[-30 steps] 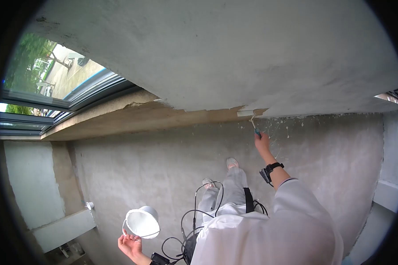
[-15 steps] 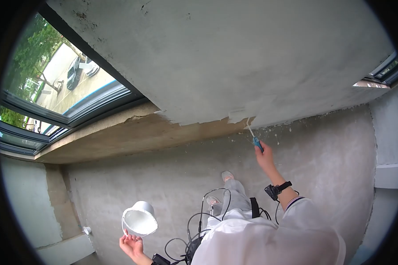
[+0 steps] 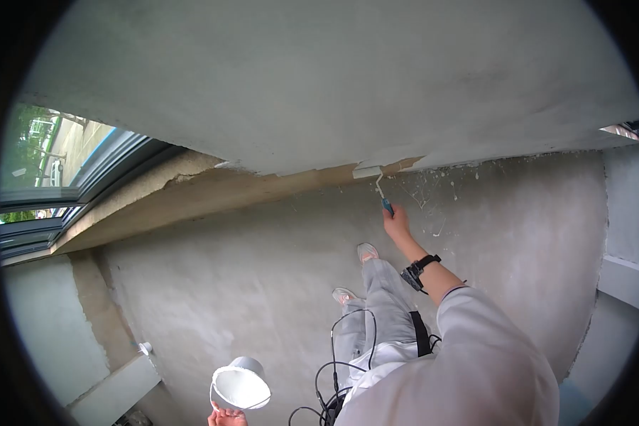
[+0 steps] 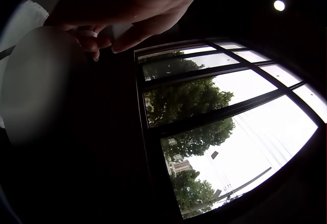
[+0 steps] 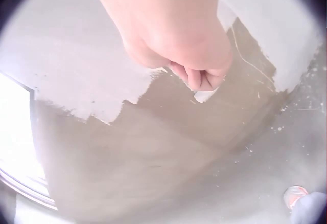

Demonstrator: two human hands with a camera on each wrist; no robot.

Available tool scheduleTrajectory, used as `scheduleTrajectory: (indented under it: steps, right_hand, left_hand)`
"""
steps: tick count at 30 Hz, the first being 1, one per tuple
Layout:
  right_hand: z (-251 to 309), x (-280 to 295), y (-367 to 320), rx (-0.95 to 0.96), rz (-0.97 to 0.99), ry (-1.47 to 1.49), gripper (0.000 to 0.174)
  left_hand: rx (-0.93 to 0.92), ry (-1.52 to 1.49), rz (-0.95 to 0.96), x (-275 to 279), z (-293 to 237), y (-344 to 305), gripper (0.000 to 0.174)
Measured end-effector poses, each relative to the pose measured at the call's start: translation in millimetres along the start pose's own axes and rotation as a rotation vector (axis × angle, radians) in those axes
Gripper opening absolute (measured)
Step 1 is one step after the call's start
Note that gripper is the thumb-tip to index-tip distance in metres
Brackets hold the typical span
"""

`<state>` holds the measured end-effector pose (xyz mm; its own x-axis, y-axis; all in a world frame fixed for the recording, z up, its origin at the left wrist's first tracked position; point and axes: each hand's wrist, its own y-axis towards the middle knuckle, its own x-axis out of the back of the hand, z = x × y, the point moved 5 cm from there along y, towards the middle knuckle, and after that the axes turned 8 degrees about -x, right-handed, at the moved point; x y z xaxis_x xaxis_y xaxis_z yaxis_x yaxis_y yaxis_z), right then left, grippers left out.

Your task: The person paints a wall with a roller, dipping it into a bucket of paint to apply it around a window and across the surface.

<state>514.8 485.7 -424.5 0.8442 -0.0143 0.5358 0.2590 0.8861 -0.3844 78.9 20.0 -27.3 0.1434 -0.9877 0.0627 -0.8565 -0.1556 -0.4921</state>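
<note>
In the head view my right hand grips the blue handle of a paint roller. Its white roller head lies against the brown, unpainted strip low on the wall. The right wrist view has that hand with fingers curled, hiding most of the roller. Low in the head view, my left hand holds a white bucket by its thin handle, the mouth tilted toward the camera and white inside. Dim in the left wrist view, the left hand has bent fingers.
Pale grey paint covers the upper wall, ending in a ragged edge. A dark-framed window is at the left. White splashes mark the grey floor below the roller. Black cables loop beside my legs; my shoes stand on the floor.
The roller has moved left along the strip, its head turning from nearly edge-on half a second ago to lying flat across the brown. The bucket stays in the left hand, lower in view.
</note>
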Motion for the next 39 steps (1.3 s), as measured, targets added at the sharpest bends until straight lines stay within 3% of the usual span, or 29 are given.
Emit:
scheduleTrajectory:
  steps: [1, 3, 4, 6, 8, 11, 12, 14, 15, 17, 22, 24, 27, 29, 33, 35, 39]
  right_hand:
    - [9, 13, -10, -0.024, 0.028, 0.004, 0.022]
    - [23, 48, -33, -0.042, 0.047, 0.015, 0.023]
    - [27, 63, -42, -0.038, 0.104, 0.077, 0.025]
    - [51, 96, -65, -0.02, 0.144, 0.15, 0.028]
    - [80, 124, -89, 0.035, 0.225, 0.232, 0.031]
    - [83, 124, -108, 0.152, 0.034, 0.224, 0.031]
    - [82, 120, -104, 0.163, 0.028, 0.229, 0.031]
    - [79, 102, -87, 0.263, 0.038, 0.164, 0.008]
    - [74, 89, -76, 0.268, 0.028, 0.179, 0.008]
    - [46, 47, -49, 0.006, 0.205, 0.217, 0.01]
    - [41, 12, -53, -0.024, 0.121, 0.127, 0.022]
    - [51, 16, -67, 0.024, 0.054, 0.107, 0.023]
    - [74, 48, -92, 0.174, -0.025, 0.212, 0.013]
    - [98, 77, -118, 0.082, 0.089, 0.269, 0.018]
    - [163, 137, -176, 0.273, -0.065, 0.176, 0.033]
    - [184, 155, -194, 0.358, -0.118, 0.162, 0.035]
    - [226, 181, -223, 0.308, -0.101, 0.235, 0.037]
  left_hand:
    - [0.064, -0.025, 0.065, 8, 2, 6, 0.009]
    - [-0.113, 0.234, 0.039, -2, -4, -16, 0.013]
    - [-0.116, 0.222, 0.055, -16, 1, -36, 0.013]
    - [-0.419, 0.383, 0.078, -41, -7, -74, 0.021]
    - [-0.419, 0.355, 0.107, -39, -2, -65, 0.023]
    - [-0.431, 0.304, 0.121, -45, 2, -65, 0.025]
    - [-0.419, 0.265, 0.137, -44, 8, -56, 0.024]
    - [-0.406, 0.146, 0.145, -49, 13, -49, 0.022]
    - [-0.417, 0.138, 0.158, -42, 10, -22, 0.022]
    - [0.099, -0.028, 0.212, -27, 26, 48, 0.021]
    - [0.076, 0.019, 0.219, -53, -6, 53, 0.023]
    - [-0.041, 0.139, 0.199, -77, -24, 32, 0.018]
    - [0.057, 0.136, 0.375, -81, -25, 85, 0.012]
    - [0.145, 0.011, 0.502, -83, -20, 121, 0.01]
    - [0.153, -0.038, 0.438, -94, -18, 155, 0.01]
    - [0.143, -0.005, 0.465, -97, -19, 180, 0.043]
    - [0.114, -0.039, 0.485, -92, -33, 221, 0.048]
